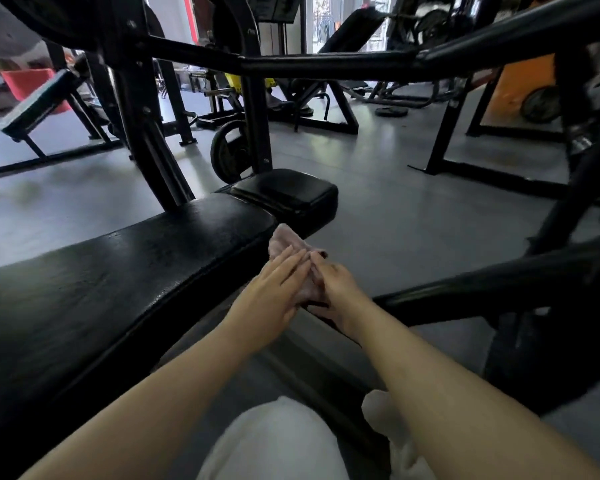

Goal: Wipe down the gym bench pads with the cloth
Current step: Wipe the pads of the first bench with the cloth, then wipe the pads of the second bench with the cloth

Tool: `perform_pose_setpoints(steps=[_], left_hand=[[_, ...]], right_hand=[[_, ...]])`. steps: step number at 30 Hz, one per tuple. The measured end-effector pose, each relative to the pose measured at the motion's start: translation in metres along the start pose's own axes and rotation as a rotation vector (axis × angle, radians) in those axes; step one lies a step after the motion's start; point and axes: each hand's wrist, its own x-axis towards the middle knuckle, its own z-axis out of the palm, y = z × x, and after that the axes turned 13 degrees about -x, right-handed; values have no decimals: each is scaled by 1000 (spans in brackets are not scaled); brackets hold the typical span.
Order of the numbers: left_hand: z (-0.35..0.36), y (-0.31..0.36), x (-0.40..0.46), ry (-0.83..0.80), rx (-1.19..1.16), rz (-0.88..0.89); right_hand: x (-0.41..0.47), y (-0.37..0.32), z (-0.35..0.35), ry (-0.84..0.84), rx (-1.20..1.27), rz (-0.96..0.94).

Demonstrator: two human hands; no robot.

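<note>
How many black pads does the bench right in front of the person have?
2: the long pad runs left of the hands; the small pad sits at its far end. The cloth may hide part of the seam.

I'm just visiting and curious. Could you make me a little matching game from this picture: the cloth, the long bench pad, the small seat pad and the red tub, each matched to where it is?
Things:
1. cloth
2. long bench pad
3. small seat pad
4. red tub

Places:
A. far left background, on the floor
B. stretching across the left foreground
C. between the left hand and right hand
D. just beyond the long pad's end, past the hands

Pairs: 1-C, 2-B, 3-D, 4-A
</note>
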Motion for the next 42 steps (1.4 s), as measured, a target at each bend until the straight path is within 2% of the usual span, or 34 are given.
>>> perform_pose_setpoints(steps=[4, 6, 8, 10, 13, 15, 19, 23, 25, 30, 33, 38, 42], left_hand=[[-2, 68, 6, -35, -210, 139], [-8, 107, 9, -58, -279, 227], [-14, 149, 14, -38, -403, 252], [-19, 187, 22, 59, -542, 201], [-25, 235, 35, 136, -522, 101], [-28, 267, 41, 55, -535, 93], [-26, 330, 49, -237, -835, 93], [-19, 387, 54, -420, -791, 196], [-19, 419, 57, -451, -779, 261], [-24, 513, 55, -385, -796, 450], [-28, 573, 47, -383, -851, 525], [-29, 676, 21, -547, -1024, 585], [-18, 756, 2, -782, -1121, 625]], right_hand=[[-73, 0, -51, 82, 243, -121], [-108, 2, -75, 208, 233, -166], [-146, 5, -98, 320, 142, -219], [-184, 8, -119, 403, 33, -267], [-245, 12, -146, 462, -170, -322], [-287, 12, -160, 473, -330, -323], [-366, 12, -180, 558, -484, -260], [-435, 16, -201, 656, -464, -178], [-471, 15, -212, 715, -512, -141], [-562, 15, -236, 945, -647, -36], [-615, 19, -248, 1116, -620, 23], [-707, 42, -264, 1439, -600, 117], [-783, 69, -277, 1656, -594, 191]])
